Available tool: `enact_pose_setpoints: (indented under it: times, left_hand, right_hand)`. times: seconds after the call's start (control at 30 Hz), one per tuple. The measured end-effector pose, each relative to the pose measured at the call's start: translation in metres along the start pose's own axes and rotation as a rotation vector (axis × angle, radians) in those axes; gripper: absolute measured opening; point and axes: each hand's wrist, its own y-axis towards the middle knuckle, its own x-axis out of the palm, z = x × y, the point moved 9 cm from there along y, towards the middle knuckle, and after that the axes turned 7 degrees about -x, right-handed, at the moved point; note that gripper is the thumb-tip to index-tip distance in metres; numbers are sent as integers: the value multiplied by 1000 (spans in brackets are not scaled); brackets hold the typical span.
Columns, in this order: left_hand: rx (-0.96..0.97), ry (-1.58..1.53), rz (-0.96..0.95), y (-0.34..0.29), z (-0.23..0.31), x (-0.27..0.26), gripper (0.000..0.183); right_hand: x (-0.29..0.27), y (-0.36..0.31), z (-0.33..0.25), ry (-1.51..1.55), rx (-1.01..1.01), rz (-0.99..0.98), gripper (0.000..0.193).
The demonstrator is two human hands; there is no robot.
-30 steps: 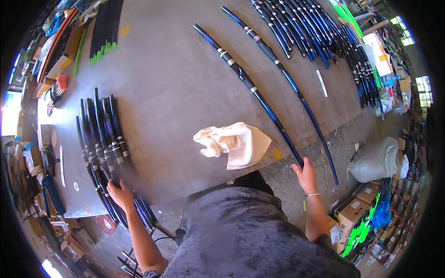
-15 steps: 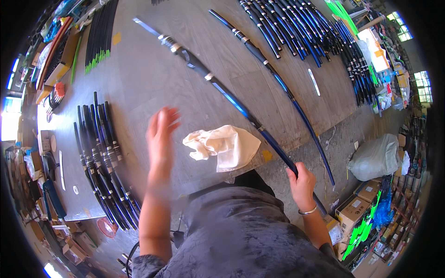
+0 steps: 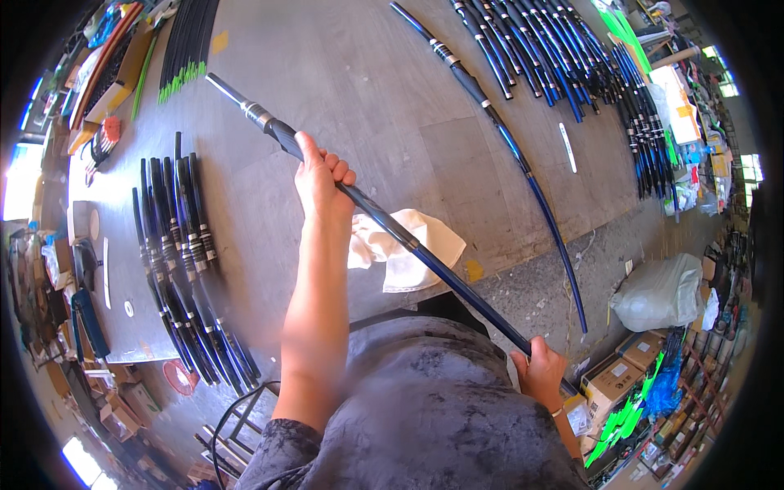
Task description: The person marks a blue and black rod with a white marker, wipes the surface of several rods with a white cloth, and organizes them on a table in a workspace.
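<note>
The long dark rod (image 3: 392, 224) is up off the table (image 3: 343, 90), held slantwise across the person's front: its long axis runs from the far left, where a bare metal tip and a silvery ringed collar point away toward the upper left, down to the near right, where the butt end drops past the table edge beside the person's hip. The shaft is slim, round and glossy, black near the collar and turning deep blue along its middle. The left hand (image 3: 322, 180) is wrapped around it just below the collar, fingers curled over the top, arm stretched out. The right hand (image 3: 541, 371) is clamped around the lower stretch near the butt. The two hands are well apart, both closed on the same rod. Under the middle of the shaft a crumpled cream cloth (image 3: 400, 245) lies on the grey, scuffed tabletop, soft and folded on itself. To the left a batch of short black sections (image 3: 184, 261) with banded silver ferrules lies side by side near the table's edge. Further out another long blue-black rod (image 3: 498, 131) lies flat on the table on much the same slant, and beyond it a dense row of similar rods (image 3: 563, 57) fans out along the far right. A bulging pale plastic sack (image 3: 661, 290) sits on the floor at right.
</note>
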Motion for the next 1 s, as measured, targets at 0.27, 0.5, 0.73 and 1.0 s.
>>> enact_pose_setpoints:
  times: [0.27,0.5,0.73,1.0]
  left_hand:
    - [-92,-111,-179,9,12,1,34]
    - [-131,-341,-558,5,21,13,33]
    - [-24,-323,-451,2,47,5,37]
    - [-72,-82,-63,4,33,-26,31]
  right_hand:
    - [16,6,-11,184,-105,-170,34]
    - [25,11,-10,356,-71,-278,23]
    - [8,-7,36,110,19,-104,26]
    - [10,-14,44,24,52,-39,34]
